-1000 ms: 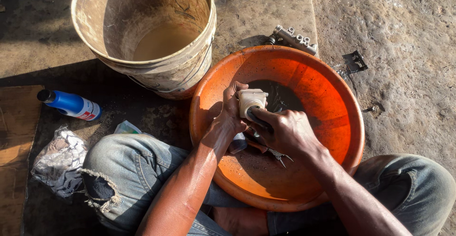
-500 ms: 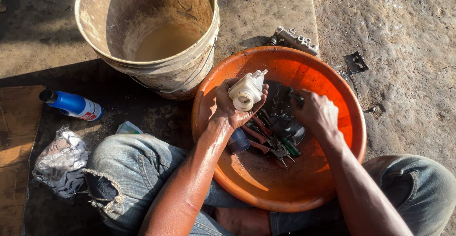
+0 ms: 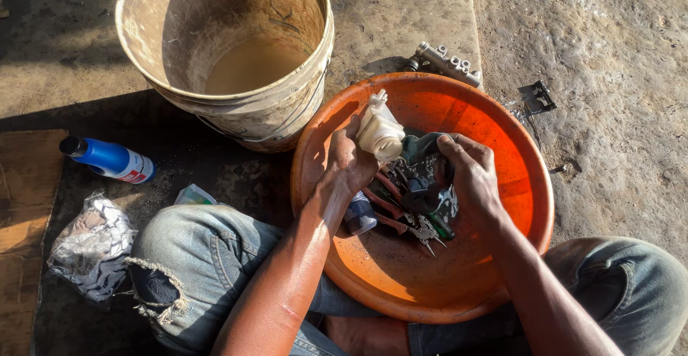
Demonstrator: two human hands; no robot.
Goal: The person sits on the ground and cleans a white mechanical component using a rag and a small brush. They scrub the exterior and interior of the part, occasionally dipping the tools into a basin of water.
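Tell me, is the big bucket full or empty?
Neither: the bucket stands upright with a little muddy water pooled at the bottom. Most of its stained inner wall shows bare above the water.

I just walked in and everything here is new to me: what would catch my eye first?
The big orange basin in the seated person's lap, holding wet tools. Over it, the left hand lifts a whitish plastic part while the right hand presses a dark cloth. Behind it stands a grimy bucket of murky water.
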